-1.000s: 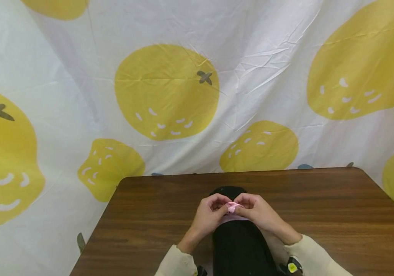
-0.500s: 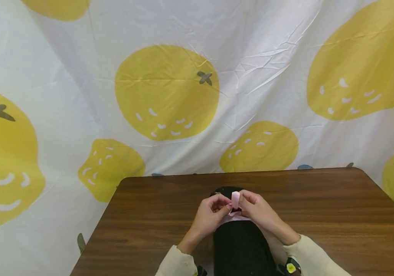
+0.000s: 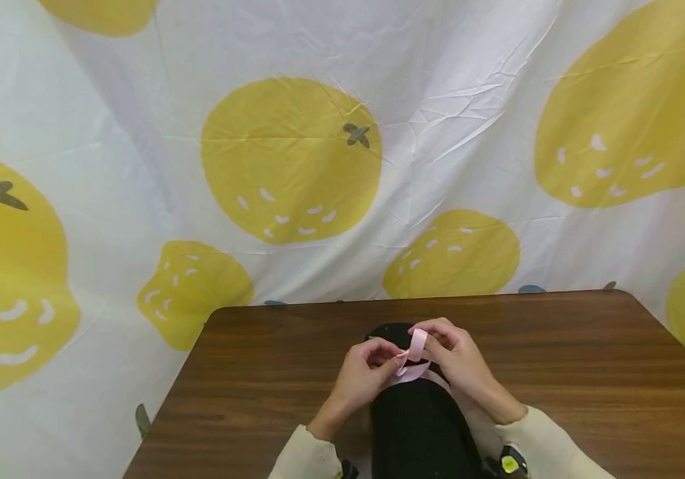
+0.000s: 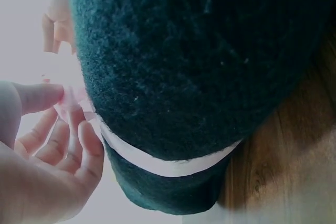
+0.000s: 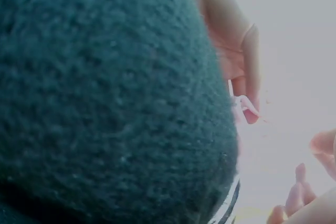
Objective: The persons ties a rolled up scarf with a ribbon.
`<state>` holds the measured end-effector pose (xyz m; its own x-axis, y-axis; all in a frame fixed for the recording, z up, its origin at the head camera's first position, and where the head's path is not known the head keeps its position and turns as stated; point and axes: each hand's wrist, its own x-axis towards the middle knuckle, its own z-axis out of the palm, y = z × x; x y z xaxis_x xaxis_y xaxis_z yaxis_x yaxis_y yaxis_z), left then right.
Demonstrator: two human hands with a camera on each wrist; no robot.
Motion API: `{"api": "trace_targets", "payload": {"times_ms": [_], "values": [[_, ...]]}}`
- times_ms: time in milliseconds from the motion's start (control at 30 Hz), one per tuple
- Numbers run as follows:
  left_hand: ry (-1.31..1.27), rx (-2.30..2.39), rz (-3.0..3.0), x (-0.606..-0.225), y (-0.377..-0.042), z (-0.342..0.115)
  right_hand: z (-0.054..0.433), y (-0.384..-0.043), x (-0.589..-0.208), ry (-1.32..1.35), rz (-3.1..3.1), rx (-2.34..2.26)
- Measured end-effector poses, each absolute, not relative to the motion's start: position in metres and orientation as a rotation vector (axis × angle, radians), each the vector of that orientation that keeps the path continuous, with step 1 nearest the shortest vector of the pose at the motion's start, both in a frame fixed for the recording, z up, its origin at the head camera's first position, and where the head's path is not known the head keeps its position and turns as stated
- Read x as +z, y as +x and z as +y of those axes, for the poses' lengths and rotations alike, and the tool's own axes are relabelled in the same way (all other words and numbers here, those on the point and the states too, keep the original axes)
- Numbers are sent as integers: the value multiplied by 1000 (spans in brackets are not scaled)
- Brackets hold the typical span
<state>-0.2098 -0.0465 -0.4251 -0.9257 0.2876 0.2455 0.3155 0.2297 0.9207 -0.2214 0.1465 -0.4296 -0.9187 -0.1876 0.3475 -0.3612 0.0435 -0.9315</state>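
A long, rounded form covered in dark fuzzy cloth (image 3: 423, 432) lies lengthwise on the table; it looks dark green in the left wrist view. A pink ribbon (image 4: 173, 168) circles it near its far end. On top, my left hand (image 3: 361, 372) pinches the ribbon between thumb and index finger, as the left wrist view also shows. My right hand (image 3: 458, 356) holds a raised loop of the ribbon at its fingertips, just right of the left hand's pinch. Glare washes out the ribbon around the right fingers (image 5: 299, 195) in the right wrist view.
The brown wooden table (image 3: 264, 372) extends to both sides of the dark form. Behind its far edge hangs a white cloth (image 3: 312, 40) printed with yellow fruit. Pale sleeves (image 3: 306, 456) cover both forearms, and a dark band with a yellow square (image 3: 510, 462) is on the right wrist.
Both hands were together over bunched ribbon; the right hand has moved up and right, raising a ribbon loop. The left hand stays nearly in place, still pinching.
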Motion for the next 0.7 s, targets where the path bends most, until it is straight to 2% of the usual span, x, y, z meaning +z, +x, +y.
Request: {"api": "trace_targets", "payload": {"times_ms": [367, 700], "values": [[-523, -1779, -2469, -434, -218, -53, 151, -216, -421, 567, -2069, 2047], [-519, -1709, -2533, -436, -218, -59, 152, -215, -423, 519, -1920, 2355]]}}
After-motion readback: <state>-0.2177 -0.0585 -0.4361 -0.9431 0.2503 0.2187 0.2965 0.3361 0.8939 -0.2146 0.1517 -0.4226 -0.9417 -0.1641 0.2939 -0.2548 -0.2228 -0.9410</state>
